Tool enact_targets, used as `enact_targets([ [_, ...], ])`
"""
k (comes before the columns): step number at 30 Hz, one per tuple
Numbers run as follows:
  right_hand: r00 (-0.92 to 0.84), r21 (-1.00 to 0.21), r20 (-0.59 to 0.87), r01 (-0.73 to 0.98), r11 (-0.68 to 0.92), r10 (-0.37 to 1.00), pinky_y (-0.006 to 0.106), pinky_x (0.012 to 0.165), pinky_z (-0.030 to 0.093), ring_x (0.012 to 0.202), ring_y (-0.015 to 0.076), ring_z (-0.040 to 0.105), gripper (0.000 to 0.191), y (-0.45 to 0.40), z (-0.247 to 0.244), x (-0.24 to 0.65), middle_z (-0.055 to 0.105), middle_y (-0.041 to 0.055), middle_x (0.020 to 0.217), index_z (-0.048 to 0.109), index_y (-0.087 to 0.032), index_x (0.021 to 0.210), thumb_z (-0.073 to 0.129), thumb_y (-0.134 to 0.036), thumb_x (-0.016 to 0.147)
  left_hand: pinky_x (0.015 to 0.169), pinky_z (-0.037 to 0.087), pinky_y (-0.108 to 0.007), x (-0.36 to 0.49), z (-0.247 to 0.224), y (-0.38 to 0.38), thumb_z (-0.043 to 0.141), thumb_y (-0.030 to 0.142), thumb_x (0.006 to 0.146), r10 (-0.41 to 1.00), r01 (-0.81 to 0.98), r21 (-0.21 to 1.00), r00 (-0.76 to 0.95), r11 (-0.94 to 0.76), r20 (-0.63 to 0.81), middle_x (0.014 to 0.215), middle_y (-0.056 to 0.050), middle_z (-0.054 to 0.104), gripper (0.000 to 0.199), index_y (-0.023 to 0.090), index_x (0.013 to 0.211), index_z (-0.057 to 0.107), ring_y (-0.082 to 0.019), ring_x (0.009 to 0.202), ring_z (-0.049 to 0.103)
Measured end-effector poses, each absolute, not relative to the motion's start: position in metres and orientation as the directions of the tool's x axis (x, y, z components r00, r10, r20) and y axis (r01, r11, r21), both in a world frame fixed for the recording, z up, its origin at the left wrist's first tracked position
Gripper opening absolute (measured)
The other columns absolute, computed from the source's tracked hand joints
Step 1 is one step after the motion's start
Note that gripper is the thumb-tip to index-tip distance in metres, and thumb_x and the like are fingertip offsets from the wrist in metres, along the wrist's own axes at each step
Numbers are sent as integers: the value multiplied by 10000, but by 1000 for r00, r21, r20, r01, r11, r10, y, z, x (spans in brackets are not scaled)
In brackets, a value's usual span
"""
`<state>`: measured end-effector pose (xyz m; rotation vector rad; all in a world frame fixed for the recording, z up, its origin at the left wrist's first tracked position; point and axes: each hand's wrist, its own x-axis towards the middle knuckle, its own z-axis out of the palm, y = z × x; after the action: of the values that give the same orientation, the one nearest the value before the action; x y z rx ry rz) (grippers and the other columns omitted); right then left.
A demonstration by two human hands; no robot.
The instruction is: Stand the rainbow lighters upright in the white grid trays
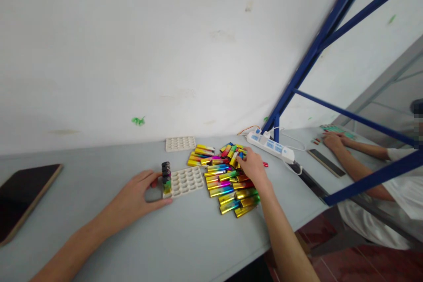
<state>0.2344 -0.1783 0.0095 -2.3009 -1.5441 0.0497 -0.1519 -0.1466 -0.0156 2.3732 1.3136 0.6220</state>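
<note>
A white tray with round holes (187, 181) lies on the grey table, and several lighters with black tops (166, 176) stand upright along its left edge. My left hand (142, 191) is around that left end, thumb at the tray's near corner and fingers by the lighters, holding the tray steady. To the right is a pile of shiny lighters (228, 178) in gold, blue, pink, red and green, lying flat. My right hand (253, 165) reaches into the pile's upper right part, its fingers bent down on the lighters; what its fingertips hold is too small to make out.
A second holed tray (180, 143) lies by the wall. A power strip (271, 145) with cables and a blue metal frame (297, 75) stand right. A dark tablet (24, 194) is far left. Beyond the frame, another person's hands (333, 140) work near a phone (326, 162).
</note>
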Motion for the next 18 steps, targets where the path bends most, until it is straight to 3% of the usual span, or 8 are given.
enact_targets([
  [3, 378, -416, 207, 869, -269, 902, 383, 974, 514, 1095, 310, 742, 326, -176, 13, 237, 794, 169, 1086, 705, -129, 1260, 577, -310, 1021, 836, 585, -402, -152, -16, -147, 764, 764, 688, 856, 704, 495, 475, -509, 204, 976, -62, 734, 599, 243, 977, 704, -293, 881, 696],
  [5, 357, -583, 220, 794, -171, 908, 383, 951, 542, 1036, 286, 756, 304, -174, 16, 234, 788, 139, 1062, 704, -162, 1220, 572, -339, 1010, 830, 584, -392, -152, -15, -147, 770, 750, 695, 856, 704, 496, 476, -509, 204, 987, -68, 735, 595, 240, 993, 703, -286, 876, 694],
  [7, 322, -804, 202, 594, -31, 925, 368, 840, 589, 881, 241, 765, 346, -169, 19, 225, 762, 85, 1021, 636, -201, 1266, 580, -396, 986, 815, 583, -390, -152, -13, -148, 775, 741, 699, 856, 701, 501, 477, -507, 200, 977, -68, 731, 588, 238, 994, 698, -283, 861, 689],
  [9, 251, -949, 174, 302, 93, 952, 325, 675, 593, 704, 180, 726, 430, -163, 25, 207, 721, 33, 1009, 546, -248, 1300, 613, -486, 949, 807, 578, -388, -152, -11, -150, 781, 733, 707, 854, 700, 502, 486, -508, 187, 962, -65, 724, 575, 236, 983, 695, -282, 857, 683],
  [12, 88, -994, 110, -12, 111, 990, 208, 458, 420, 474, 87, 525, 532, -153, 38, 170, 643, -59, 844, 475, -298, 1265, 673, -613, 886, 808, 565, -380, -151, -8, -152, 797, 718, 713, 846, 696, 496, 500, -518, 182, 937, -54, 711, 556, 232, 962, 695, -279, 859, 671],
  [15, -37, -993, 47, -111, 42, 998, 155, 421, 220, 421, 58, 302, 552, -146, 49, 132, 427, -138, 623, 486, -302, 1199, 701, -679, 858, 811, 552, -374, -152, -9, -153, 816, 694, 714, 839, 687, 495, 506, -532, 199, 920, -45, 700, 547, 226, 973, 703, -272, 851, 661],
  [18, -95, -987, 3, -161, -13, 996, 161, 427, 185, 457, 66, 259, 569, -143, 49, 102, 311, -126, 589, 562, -253, 1009, 653, -788, 840, 825, 539, -371, -153, -10, -154, 834, 669, 721, 834, 679, 498, 514, -539, 201, 931, -47, 692, 544, 219, 999, 706, -272, 867, 653],
])
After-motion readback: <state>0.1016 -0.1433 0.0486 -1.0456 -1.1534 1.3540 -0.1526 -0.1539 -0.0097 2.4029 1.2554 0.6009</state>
